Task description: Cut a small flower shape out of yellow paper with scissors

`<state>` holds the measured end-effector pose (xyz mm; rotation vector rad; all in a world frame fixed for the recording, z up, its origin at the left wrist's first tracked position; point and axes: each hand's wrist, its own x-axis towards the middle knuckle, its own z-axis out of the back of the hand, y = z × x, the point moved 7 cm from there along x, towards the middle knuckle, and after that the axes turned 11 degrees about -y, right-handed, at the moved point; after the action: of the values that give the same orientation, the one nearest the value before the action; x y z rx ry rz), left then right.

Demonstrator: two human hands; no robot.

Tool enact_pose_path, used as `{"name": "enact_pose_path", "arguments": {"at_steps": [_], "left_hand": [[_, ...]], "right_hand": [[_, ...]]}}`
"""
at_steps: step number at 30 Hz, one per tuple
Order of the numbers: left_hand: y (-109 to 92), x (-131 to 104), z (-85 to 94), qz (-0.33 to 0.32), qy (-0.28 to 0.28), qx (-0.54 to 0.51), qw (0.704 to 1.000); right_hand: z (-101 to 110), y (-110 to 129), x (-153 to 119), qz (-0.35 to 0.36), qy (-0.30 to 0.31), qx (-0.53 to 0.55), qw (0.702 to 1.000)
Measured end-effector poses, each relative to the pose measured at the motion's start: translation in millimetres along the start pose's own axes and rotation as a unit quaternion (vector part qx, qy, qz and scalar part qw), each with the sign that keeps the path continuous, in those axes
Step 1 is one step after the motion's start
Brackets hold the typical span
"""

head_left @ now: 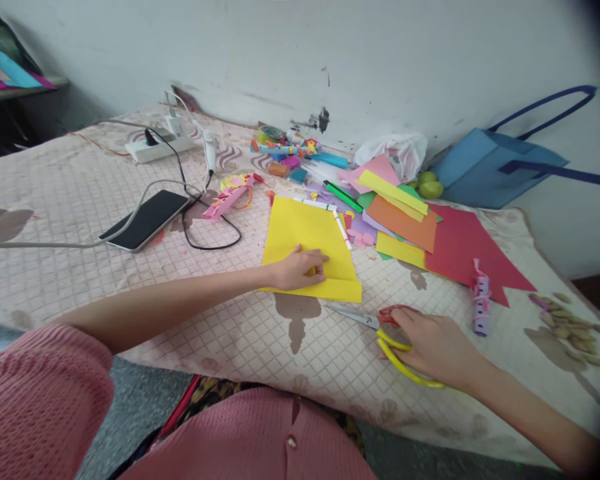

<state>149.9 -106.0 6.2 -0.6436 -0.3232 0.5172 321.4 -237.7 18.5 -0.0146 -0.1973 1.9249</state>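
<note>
A yellow sheet of paper lies on the patterned cloth, with a folded strip along its near edge. My left hand rests on the lower part of this sheet, pressing near the fold, its fingers partly curled. To the right, my right hand is on scissors with red and yellow handles. The scissor blades point left, just below the sheet's near right corner, and look closed. They do not cut into the paper.
Left of the sheet lie a phone, cables and a power strip. Behind and right are markers, coloured paper scraps, red paper, a purple roll, a blue bag and a pile of pods.
</note>
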Motion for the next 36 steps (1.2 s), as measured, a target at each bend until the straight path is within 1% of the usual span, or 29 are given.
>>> {"name": "enact_pose_path", "arguments": {"at_steps": [7, 14, 20, 22, 24, 26, 29, 32, 36], "left_hand": [[4.4, 1.0, 1.9, 0.01, -0.004, -0.013, 1.0], [4.1, 1.1, 4.2, 0.01, -0.019, -0.033, 0.999], [3.8, 1.5, 3.0, 0.002, -0.019, -0.021, 1.0], [1.2, -0.1, 6.8, -0.021, -0.021, -0.021, 0.999], [-2.9, -4.4, 13.3, -0.067, -0.016, -0.017, 0.997], [-4.8, -11.6, 19.8, -0.117, 0.001, -0.003, 0.993], [0.1, -23.2, 24.8, -0.16, 0.034, 0.03, 0.986], [6.8, -31.0, 23.3, -0.177, 0.05, 0.025, 0.983], [13.5, -34.2, 15.9, -0.179, 0.062, 0.015, 0.982]], "right_hand": [[1.0, -0.5, 6.0, -0.012, -0.005, -0.006, 1.0], [-0.2, -3.1, 1.9, -0.008, -0.006, 0.001, 1.0], [1.2, -0.5, 6.6, -0.021, -0.004, -0.019, 1.0], [1.7, 3.1, 11.5, -0.019, -0.006, -0.02, 1.0], [1.5, 6.8, 16.6, -0.017, -0.004, -0.02, 1.0], [0.8, 10.0, 21.0, -0.013, -0.001, -0.016, 1.0], [-0.4, 13.1, 25.7, -0.004, -0.003, -0.001, 1.0], [-0.9, 14.0, 28.8, 0.002, -0.01, 0.007, 1.0], [0.3, 17.3, 32.9, 0.015, -0.023, 0.005, 1.0]]}}
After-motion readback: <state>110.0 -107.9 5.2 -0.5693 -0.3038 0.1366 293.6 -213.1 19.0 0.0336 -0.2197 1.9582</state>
